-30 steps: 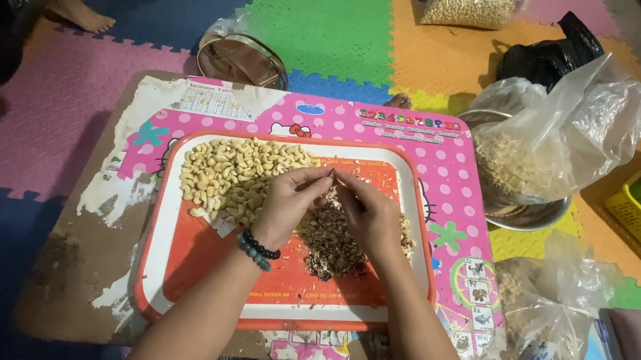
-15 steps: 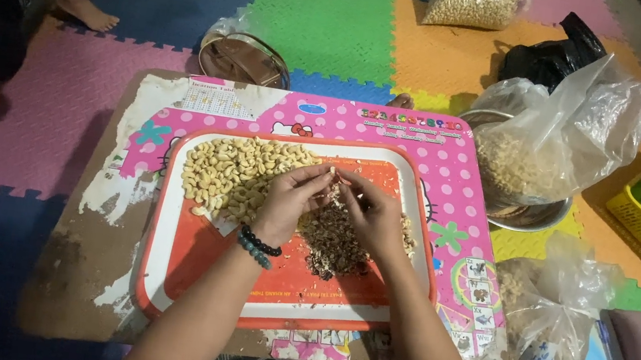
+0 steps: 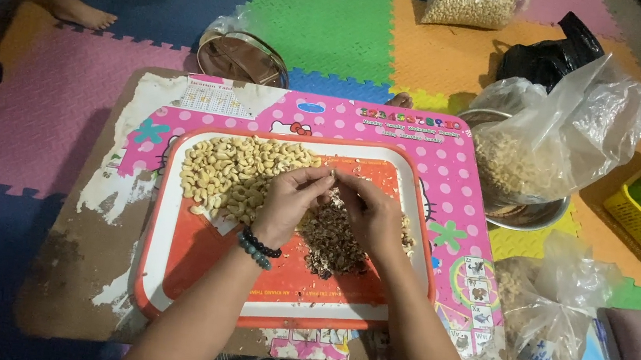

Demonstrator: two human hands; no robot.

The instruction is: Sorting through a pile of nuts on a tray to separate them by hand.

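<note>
Two hands are held together over an orange tray [image 3: 189, 270]: the left hand [image 3: 285, 204] and right hand [image 3: 369, 214] are pinched shut, fingertips touching, on one small cashew [image 3: 332, 175]. Dark husks [image 3: 333, 242] are heaped beneath them, pale peeled cashews [image 3: 233, 170] just left. Farther off, a clear bag of nuts [image 3: 549, 150] is seen in a metal bowl [image 3: 533, 216].
</note>
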